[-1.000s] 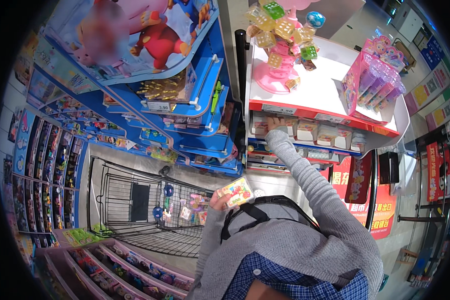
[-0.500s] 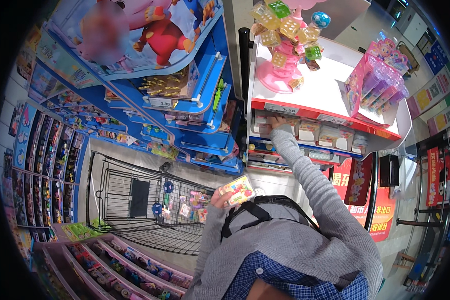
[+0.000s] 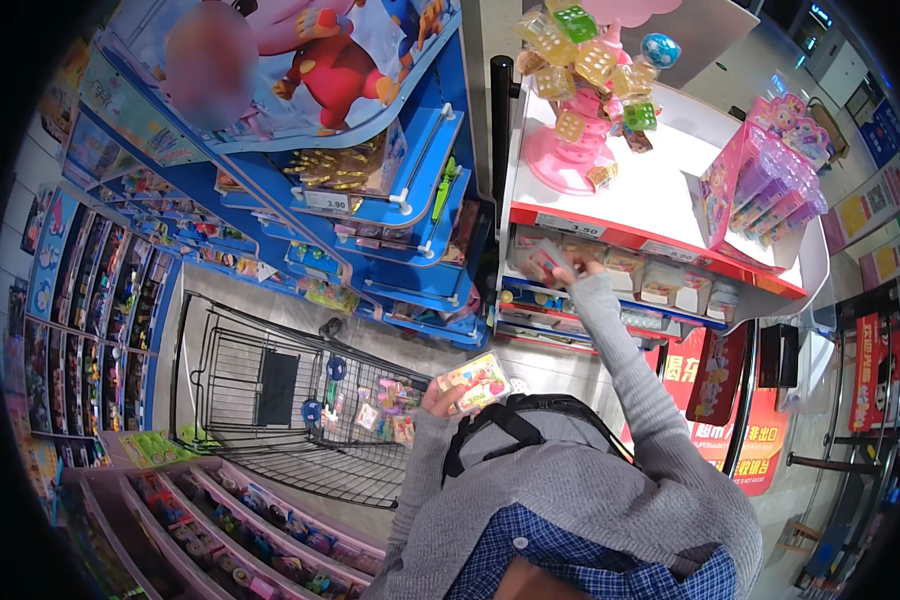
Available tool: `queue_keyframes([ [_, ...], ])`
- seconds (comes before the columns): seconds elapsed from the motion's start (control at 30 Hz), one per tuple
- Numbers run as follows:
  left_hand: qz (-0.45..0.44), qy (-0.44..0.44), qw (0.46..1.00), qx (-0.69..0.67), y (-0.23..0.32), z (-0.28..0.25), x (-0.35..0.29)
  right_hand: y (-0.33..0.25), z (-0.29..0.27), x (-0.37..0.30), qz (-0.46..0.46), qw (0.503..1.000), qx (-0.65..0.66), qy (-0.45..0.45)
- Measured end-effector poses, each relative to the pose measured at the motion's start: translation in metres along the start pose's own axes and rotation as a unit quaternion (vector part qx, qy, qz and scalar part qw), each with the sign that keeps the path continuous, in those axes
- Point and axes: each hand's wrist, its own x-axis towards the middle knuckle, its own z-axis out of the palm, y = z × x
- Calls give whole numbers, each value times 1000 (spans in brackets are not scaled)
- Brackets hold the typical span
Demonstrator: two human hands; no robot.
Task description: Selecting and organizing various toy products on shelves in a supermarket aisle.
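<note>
My left hand (image 3: 436, 402) is closed round one end of a flat yellow box (image 3: 480, 381) with a colourful cartoon picture, held in front of a dark grey bag (image 3: 560, 412) on my body. Ahead and to the right, my right hand (image 3: 584, 272) grips a small flat packet (image 3: 544, 260), pale with some pink or red on it; its kind cannot be made out. That hand is at the front of the upper shelf compartment (image 3: 625, 262), under the red edge of a white display counter (image 3: 650, 180). Several small clear-and-white packages (image 3: 662, 284) stand in the compartment beside it.
A black wire shopping cart (image 3: 260, 385) with several small colourful packs in it stands at the left. A blue shelf rack (image 3: 370, 270) rises behind it. On the counter are a pink stand with dice-shaped items (image 3: 570, 150) and a box of purple tubes (image 3: 770, 190).
My right hand has drawn back slightly from the shelf compartment, and a small flat packet now shows in its fingers. My left hand keeps hold of the yellow box.
</note>
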Motion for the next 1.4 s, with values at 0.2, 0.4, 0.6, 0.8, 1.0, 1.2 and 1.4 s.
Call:
queue_keyframes([
  [0.2, -6, 79, 994, 69, -8, 20, 4, 26, 1, -47, 111, 872, 327, -346],
  [0.4, -45, 67, 992, 97, -10, 48, 3, 15, 23, -84, 209, 854, 364, -307],
  [0.6, -76, 32, 996, 21, -32, 46, 6, 6, 30, -91, 241, 861, 299, -333],
  [0.8, -95, 57, 992, -53, -46, 20, 4, 5, 62, -94, 207, 835, 337, -382],
  [1.0, 58, 59, 993, 86, -58, -20, -9, -8, 116, -121, 61, 834, 229, -499],
  [1.2, 89, 119, 986, -73, -2, -53, -52, -42, 164, -140, 77, 826, 268, -489],
  [1.4, 72, 378, 923, 7, 27, -148, -66, -43, 199, -151, -233, 867, -61, -436],
])
